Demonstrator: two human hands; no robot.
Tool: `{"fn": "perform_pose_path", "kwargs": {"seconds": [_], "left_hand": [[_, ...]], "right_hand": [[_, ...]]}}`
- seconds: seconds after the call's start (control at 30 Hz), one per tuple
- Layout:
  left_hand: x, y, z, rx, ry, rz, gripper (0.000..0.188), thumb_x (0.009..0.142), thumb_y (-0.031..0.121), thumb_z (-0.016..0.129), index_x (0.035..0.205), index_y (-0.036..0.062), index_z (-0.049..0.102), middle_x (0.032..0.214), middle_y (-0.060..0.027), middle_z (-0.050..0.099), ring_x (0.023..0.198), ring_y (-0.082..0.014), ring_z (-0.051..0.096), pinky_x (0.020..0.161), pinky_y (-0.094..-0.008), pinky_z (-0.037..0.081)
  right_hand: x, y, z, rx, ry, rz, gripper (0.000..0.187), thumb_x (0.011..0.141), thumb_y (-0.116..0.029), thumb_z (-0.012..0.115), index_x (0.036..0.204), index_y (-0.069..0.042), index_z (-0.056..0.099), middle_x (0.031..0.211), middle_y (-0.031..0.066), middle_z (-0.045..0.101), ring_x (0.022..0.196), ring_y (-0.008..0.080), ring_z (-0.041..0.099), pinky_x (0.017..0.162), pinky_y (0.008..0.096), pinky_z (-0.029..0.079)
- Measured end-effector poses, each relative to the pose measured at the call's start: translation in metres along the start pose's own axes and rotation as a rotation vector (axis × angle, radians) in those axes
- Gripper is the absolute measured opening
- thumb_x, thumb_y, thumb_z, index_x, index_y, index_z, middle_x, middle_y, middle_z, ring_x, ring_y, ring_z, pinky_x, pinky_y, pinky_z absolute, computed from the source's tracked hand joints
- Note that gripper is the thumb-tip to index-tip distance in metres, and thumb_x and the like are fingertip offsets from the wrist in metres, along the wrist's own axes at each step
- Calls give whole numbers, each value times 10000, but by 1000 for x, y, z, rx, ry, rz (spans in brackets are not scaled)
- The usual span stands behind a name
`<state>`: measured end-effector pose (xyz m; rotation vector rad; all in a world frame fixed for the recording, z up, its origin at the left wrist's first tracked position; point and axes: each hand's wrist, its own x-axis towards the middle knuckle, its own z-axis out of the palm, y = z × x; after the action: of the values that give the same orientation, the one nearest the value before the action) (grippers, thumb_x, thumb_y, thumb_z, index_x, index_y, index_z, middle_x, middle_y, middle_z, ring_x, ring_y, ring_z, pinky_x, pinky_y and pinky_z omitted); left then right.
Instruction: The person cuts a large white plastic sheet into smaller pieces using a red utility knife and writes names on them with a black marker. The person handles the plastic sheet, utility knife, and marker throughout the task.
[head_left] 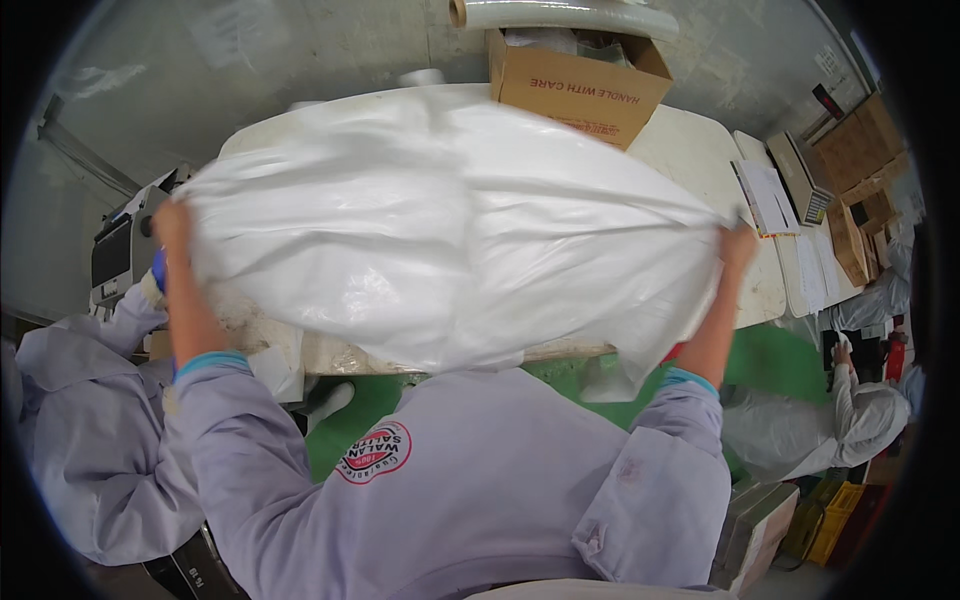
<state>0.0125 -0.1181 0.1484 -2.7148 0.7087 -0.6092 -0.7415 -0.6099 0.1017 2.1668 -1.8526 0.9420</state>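
A large sheet of thin white plastic (400, 220), maybe a bag, is stretched wide between my two hands above the table. It is creased and blurred by motion. My left hand (173, 228) is closed on its left end, and my right hand (738, 245) grips the gathered right end. Both arms are spread far apart. Near my right forearm, a loose corner of the plastic hangs past the table's front edge. The plastic hides most of the white tabletop (690, 150) beneath it.
An open cardboard box (575, 85) stands at the back, with a roll of clear film (570, 14) above it. Papers (768, 195) lie at the right. A dark-grey machine (120, 250) and a co-worker's sleeve (90, 390) are at the left; another person (790, 430) is at the right.
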Motion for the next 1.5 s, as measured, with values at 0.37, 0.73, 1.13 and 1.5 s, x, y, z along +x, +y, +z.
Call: {"fn": "perform_pose_path", "kwargs": {"seconds": [0.37, 0.73, 1.13, 1.5], "left_hand": [[95, -57, -79, -903, 233, -439, 642, 767, 441, 477, 1156, -68, 428, 1175, -243, 445, 1127, -325, 408, 910, -348, 330], [-320, 268, -24, -929, -144, -579, 957, 671, 474, 640, 1264, -98, 153, 1239, -305, 245, 1148, -426, 221, 958, -516, 151], [-402, 324, -11, -1590, -775, -436, 358, 703, 292, 615, 900, 0, 548, 670, -83, 575, 581, -229, 555, 607, -313, 460], [-612, 343, -97, -1047, 164, 556, 580, 562, -14, 582, 1108, 65, 402, 1305, -221, 148, 1237, -418, 111, 985, -557, 136]], "right_hand": [[18, 27, -56, -139, -191, 322, 298, 605, -219, 648, 707, 52, 580, 600, 182, 584, 546, 281, 592, 550, 366, 472], [-240, -194, 6, 618, -1021, -825, 272, 613, -86, 665, 862, -58, 558, 937, 87, 523, 688, 290, 570, 626, 343, 472], [-199, -114, -72, 1155, -654, -664, 314, 508, 107, 476, 767, -15, 607, 760, 85, 611, 653, 154, 584, 532, 226, 443], [-284, -72, -185, 1840, -763, -267, 114, 630, 77, 550, 728, 29, 585, 741, 140, 600, 657, 192, 565, 591, 247, 435]]}}
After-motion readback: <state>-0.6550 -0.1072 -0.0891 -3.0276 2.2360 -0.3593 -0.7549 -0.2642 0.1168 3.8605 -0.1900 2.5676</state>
